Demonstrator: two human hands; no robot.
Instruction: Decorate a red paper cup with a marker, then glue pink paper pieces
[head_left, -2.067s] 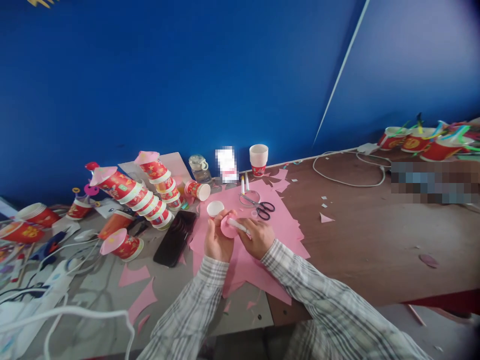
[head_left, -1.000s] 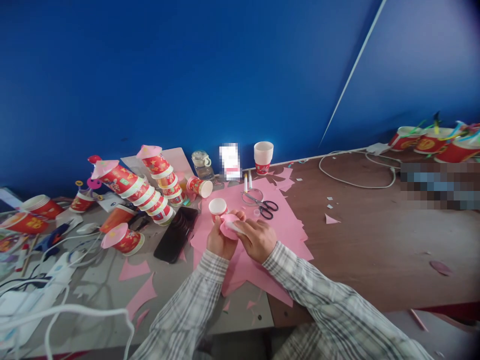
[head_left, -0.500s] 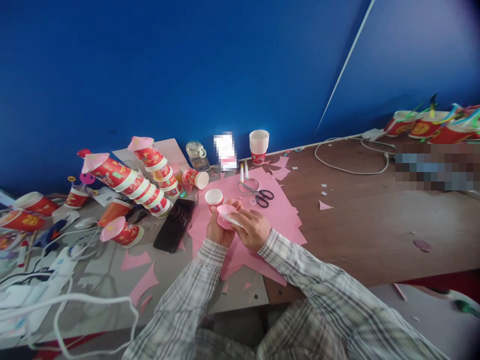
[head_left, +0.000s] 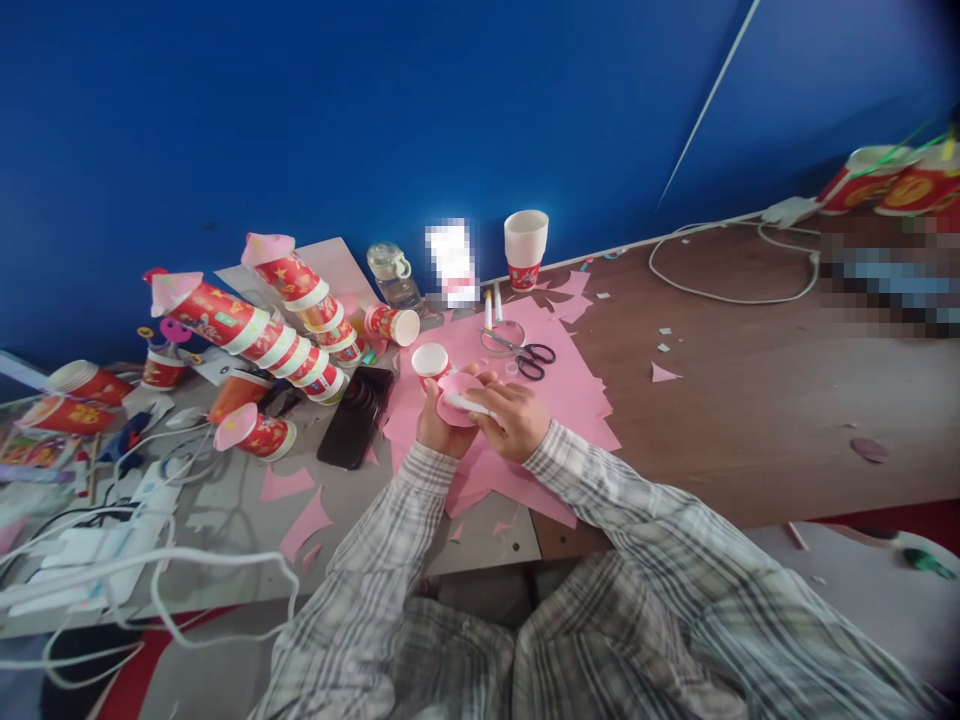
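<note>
My left hand grips a small round piece of pink paper by its edge, over the pink sheets. In my right hand is a slim white tube, held like a pen, its tip against the pink paper piece. Just beyond my left hand a red and white paper cup stands upright. Black-handled scissors rest on the pink paper sheets, and two more white tubes lie behind them.
Stacked red cups with pink cones lean at the left. A phone, a water bottle and a nested cup stack surround the sheets. White cables and a power strip crowd the near left; paper scraps dot the brown tabletop.
The view has tilted down slightly. The pink paper piece now faces up more openly, and the white tube has shifted across it in my right hand. Both hands keep their holds.
</note>
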